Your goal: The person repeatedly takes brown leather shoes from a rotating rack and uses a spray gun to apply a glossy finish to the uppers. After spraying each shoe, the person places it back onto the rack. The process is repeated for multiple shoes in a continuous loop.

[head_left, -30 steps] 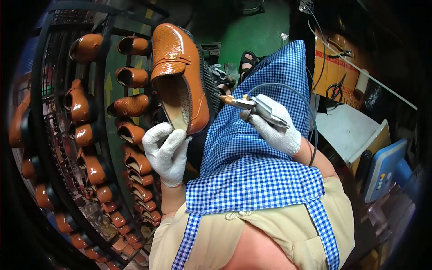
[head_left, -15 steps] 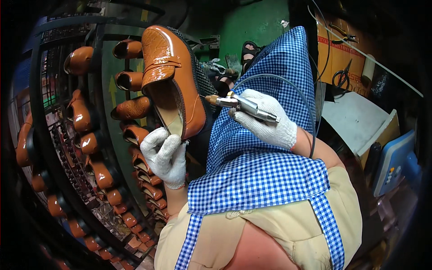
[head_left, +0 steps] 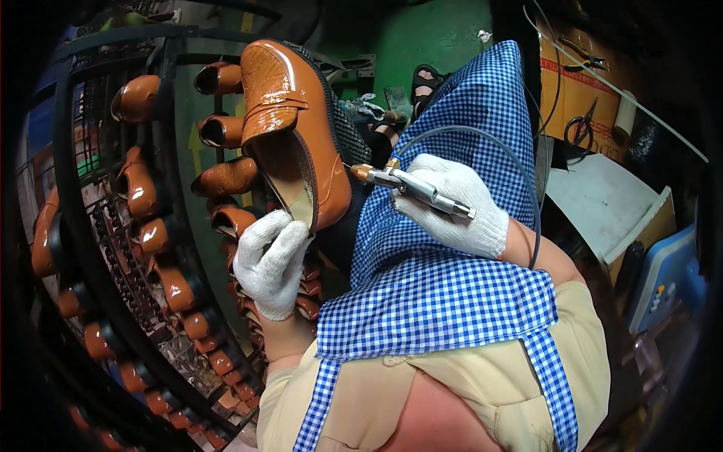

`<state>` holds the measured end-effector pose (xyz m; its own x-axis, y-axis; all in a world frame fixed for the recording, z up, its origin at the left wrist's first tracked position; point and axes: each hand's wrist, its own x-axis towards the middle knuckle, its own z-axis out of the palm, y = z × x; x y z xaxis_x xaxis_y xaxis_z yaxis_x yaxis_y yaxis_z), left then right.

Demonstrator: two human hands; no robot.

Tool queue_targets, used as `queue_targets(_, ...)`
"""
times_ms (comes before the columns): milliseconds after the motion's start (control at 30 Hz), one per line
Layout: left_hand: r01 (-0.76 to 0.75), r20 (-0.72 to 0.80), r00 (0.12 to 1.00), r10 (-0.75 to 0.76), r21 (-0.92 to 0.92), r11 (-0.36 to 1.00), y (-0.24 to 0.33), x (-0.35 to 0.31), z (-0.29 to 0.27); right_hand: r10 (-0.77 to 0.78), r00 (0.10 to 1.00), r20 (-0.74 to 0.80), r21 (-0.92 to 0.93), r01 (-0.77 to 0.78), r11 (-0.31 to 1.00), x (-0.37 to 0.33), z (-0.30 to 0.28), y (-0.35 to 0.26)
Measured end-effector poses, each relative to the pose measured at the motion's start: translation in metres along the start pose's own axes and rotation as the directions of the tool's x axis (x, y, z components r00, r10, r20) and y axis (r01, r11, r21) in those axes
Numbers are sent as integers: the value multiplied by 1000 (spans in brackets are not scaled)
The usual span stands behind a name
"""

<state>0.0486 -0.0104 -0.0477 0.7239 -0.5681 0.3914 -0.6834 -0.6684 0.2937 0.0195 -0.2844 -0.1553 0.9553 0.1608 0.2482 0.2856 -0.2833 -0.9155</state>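
Clearly, left fingers (head_left: 288, 245) clamped on brown shoe (head_left: 331, 162), right fingers (head_left: 435, 169) around metal tool (head_left: 425, 192).

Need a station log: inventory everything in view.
Held shoe: one, brown, left of centre
Nozzle tool: one, silver, brass-coloured tip, centre
Hose: one, grey, joined to tool
Rack: at least one, dark, left
Other shoes: many, brown, on rack
Pliers: one, yellow-black, upper right
Scissors: one, dark, below pliers
Cardboard: one, orange, upper right
Board: one, white, right
Device: one, blue-and-white, far right
Sandals: two, black, upper centre
Floor: one, green, top
Apron: one, blue-and-white check, worn
Shirt: one, cream, under apron
Left hand: one, white-gloved, pinching shoe
Right hand: one, white-gloved, gripping tool
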Motion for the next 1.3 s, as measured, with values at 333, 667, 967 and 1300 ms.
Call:
queue_targets(333,-229,300,931,206,45,972,10,58,-16,38,999,-5,4,-38,999,-16,-19,-8)
queue_targets(667,-383,419,855,305,116,916,25,107,-4,83,994,-77,-32,-85,996,-32,-26,-11)
queue_targets(967,-327,399,874,279,55,944,34,136,18,92,976,-196,-87,-110,990,-30,-33,-10)
queue_targets(1300,-248,201,952,231,62,967,25,173,57,-9,927,-375,-165,-58,985,10,-39,7)
